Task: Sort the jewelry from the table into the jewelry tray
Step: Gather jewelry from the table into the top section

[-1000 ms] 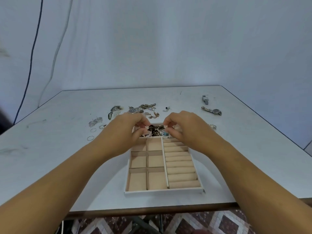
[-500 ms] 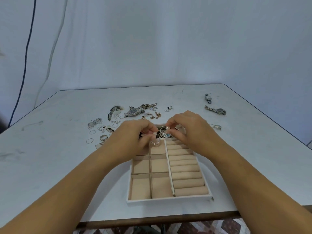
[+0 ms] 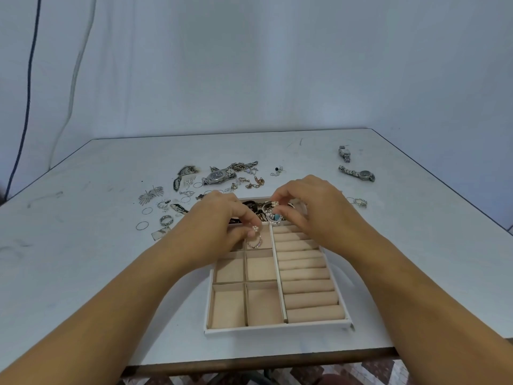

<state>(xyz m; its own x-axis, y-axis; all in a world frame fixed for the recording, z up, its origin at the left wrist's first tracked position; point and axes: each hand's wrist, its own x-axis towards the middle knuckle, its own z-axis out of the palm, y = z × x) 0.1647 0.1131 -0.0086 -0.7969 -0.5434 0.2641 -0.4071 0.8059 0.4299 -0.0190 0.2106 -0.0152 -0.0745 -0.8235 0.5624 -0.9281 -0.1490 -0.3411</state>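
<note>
Tray (image 3: 277, 328): matt beige velvety lining, smooth white rim. Bench (image 3: 97, 273): matt, pale, scuffed. Watch (image 3: 218, 176): shiny metal. Left earring (image 3: 255, 228) and right earring (image 3: 274, 203) in my fingers (image 3: 241, 213): glossy pearly beads.

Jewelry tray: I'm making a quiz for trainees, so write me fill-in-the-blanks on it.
The ____ hand holds a pearl piece over a square compartment. The tray's padded rolls fill its ____ side. Two ____ lie far right on the table. Missing: left; right; watches.
</note>
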